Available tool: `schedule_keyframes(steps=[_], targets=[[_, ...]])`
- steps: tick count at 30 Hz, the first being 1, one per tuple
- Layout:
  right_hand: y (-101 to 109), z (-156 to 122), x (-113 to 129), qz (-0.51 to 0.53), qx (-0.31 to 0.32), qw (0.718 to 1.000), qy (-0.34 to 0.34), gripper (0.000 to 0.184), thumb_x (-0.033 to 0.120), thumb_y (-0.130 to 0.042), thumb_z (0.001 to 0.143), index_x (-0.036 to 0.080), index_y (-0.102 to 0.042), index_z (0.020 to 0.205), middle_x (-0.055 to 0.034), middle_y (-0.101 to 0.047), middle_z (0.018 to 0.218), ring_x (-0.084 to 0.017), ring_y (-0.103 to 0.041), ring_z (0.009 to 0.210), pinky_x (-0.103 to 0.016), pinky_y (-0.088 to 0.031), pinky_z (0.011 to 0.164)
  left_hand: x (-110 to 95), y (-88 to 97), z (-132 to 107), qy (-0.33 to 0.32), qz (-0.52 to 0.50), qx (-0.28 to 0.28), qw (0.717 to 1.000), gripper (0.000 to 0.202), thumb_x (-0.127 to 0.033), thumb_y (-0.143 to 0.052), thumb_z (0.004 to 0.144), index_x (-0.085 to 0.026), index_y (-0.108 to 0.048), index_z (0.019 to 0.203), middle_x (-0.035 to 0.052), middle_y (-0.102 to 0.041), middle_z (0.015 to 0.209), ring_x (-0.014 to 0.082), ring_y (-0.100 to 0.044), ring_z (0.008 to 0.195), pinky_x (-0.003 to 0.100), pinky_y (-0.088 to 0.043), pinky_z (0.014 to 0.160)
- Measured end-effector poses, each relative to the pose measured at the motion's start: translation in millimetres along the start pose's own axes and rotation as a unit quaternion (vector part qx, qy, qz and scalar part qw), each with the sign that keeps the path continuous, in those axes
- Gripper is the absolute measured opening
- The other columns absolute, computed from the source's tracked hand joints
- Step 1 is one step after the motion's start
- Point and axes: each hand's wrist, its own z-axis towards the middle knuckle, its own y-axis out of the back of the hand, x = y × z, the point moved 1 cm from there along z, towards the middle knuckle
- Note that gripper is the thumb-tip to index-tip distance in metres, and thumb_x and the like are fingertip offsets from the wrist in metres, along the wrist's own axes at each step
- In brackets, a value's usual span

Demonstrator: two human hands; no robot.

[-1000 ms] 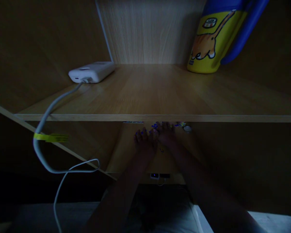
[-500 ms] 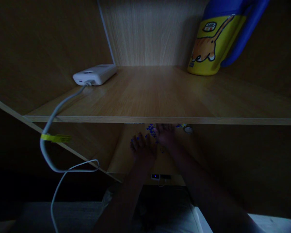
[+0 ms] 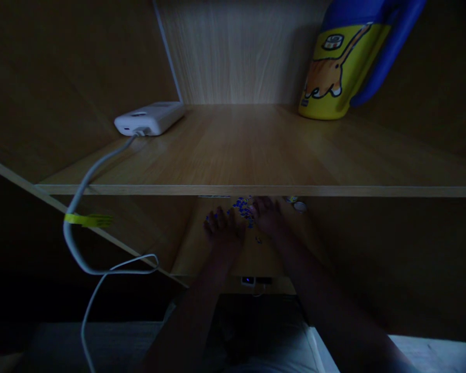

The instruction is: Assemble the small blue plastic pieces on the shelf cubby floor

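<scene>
Under a wooden shelf, on a dim desk surface, a scatter of small blue beads lies between my hands. My left hand rests with spread fingers just left of the beads, touching a few stray ones or very close to them. My right hand lies on the right edge of the scatter, its fingertips among the beads. In this dim light I cannot see whether it pinches anything. A small round silver object lies beyond my right hand.
The shelf's front edge runs above my hands. On it stand a white power bank with a white cable and a yellow-and-blue cartoon cat bottle. A small device with a blue light sits at the desk's near edge.
My left hand has shifted leftward and slightly nearer me, away from my right hand. More of the blue beads now show between my hands.
</scene>
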Motion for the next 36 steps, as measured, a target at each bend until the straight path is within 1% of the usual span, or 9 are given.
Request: schedule_keyframes(steps=[3,8,13,16,19,23,25,29,36], targets=[[6.8,-4.9,-2.8,0.011,-0.002,1.000,0.006,0.064,0.045,-0.021,0.119,0.021,-0.045,0.173,-0.0139,-0.047,0.178,-0.028,-0.035,0.168,-0.052,-0.016,0.138,-0.7,-1.7,-4.6,0.005,-0.003,-0.016,1.000,0.077,-0.065,-0.043,0.113,-0.023,-0.039,0.178,0.0220,-0.022,0.187,0.0533,-0.017,0.172,0.076,-0.014,0.135],[10.7,-50.0,2.9,0.013,-0.003,0.999,-0.045,0.073,0.048,-0.025,0.118,0.008,-0.024,0.180,-0.0228,-0.026,0.186,-0.038,-0.021,0.173,-0.061,-0.018,0.137,-12.0,-8.7,-11.8,0.004,-0.018,-0.041,0.999,0.077,-0.060,-0.045,0.113,-0.016,-0.041,0.176,0.0264,-0.022,0.186,0.0524,-0.019,0.172,0.078,-0.013,0.134],[7.4,-87.0,28.2,0.017,0.028,0.998,-0.060,0.074,0.048,-0.027,0.118,0.006,-0.031,0.178,-0.0229,-0.020,0.187,-0.040,-0.018,0.174,-0.067,-0.015,0.137,-22.1,-8.9,-6.0,-0.007,-0.056,-0.061,0.997,0.066,-0.047,-0.042,0.116,-0.014,-0.046,0.173,0.0261,-0.030,0.184,0.0493,-0.028,0.170,0.077,-0.020,0.134],[9.5,-88.4,48.2,0.020,0.031,0.996,-0.077,0.077,0.052,-0.024,0.118,0.004,-0.028,0.178,-0.0252,-0.015,0.187,-0.044,-0.013,0.175,-0.073,-0.013,0.135,-8.0,-2.1,4.1,-0.015,-0.080,-0.074,0.994,0.061,-0.034,-0.034,0.117,-0.007,-0.046,0.170,0.0300,-0.032,0.182,0.0477,-0.029,0.171,0.076,-0.028,0.133],[11.1,-85.4,71.5,0.033,0.033,0.995,-0.090,0.081,0.058,-0.027,0.118,0.005,-0.024,0.179,-0.0258,-0.008,0.188,-0.048,-0.007,0.175,-0.080,-0.007,0.132,16.6,7.3,16.9,-0.073,-0.098,-0.064,0.990,0.060,-0.024,-0.043,0.111,-0.004,-0.047,0.168,0.0313,-0.044,0.175,0.0451,-0.033,0.170,0.073,-0.031,0.134],[8.0,-84.5,98.0,0.052,0.033,0.995,-0.082,0.085,0.062,-0.033,0.116,0.007,-0.023,0.180,-0.0274,-0.001,0.187,-0.052,-0.001,0.174,-0.084,-0.001,0.130,45.4,18.6,28.4,-0.162,-0.114,-0.034,0.980,0.068,-0.019,-0.050,0.106,-0.015,-0.043,0.173,0.0190,-0.053,0.173,0.0292,-0.050,0.162,0.049,-0.044,0.133],[5.7,-85.4,105.5,0.055,0.035,0.995,-0.078,0.085,0.063,-0.033,0.116,0.008,-0.022,0.180,-0.0270,-0.002,0.187,-0.052,0.000,0.174,-0.085,0.000,0.130,55.8,21.8,29.0,-0.202,-0.111,-0.008,0.973,0.065,-0.023,-0.049,0.107,-0.020,-0.046,0.172,0.0125,-0.050,0.177,0.0239,-0.048,0.164,0.044,-0.042,0.134],[2.0,-91.0,115.7,0.053,0.049,0.996,-0.058,0.087,0.066,-0.034,0.115,0.012,-0.021,0.181,-0.0236,0.001,0.188,-0.053,0.003,0.173,-0.088,0.002,0.128,74.4,23.0,24.0,-0.236,-0.082,0.037,0.968,0.063,-0.025,-0.047,0.107,-0.019,-0.052,0.170,0.0113,-0.044,0.180,0.0255,-0.038,0.169,0.047,-0.029,0.140],[-6.3,-95.3,112.8,0.063,0.061,0.995,-0.051,0.082,0.065,-0.037,0.115,0.019,-0.023,0.182,-0.0189,0.002,0.189,-0.051,0.003,0.174,-0.089,0.003,0.128,90.2,21.0,12.1,-0.219,-0.024,0.062,0.974,0.067,-0.023,-0.043,0.108,-0.019,-0.042,0.175,0.0139,-0.034,0.184,0.0293,-0.029,0.173,0.054,-0.024,0.140]])
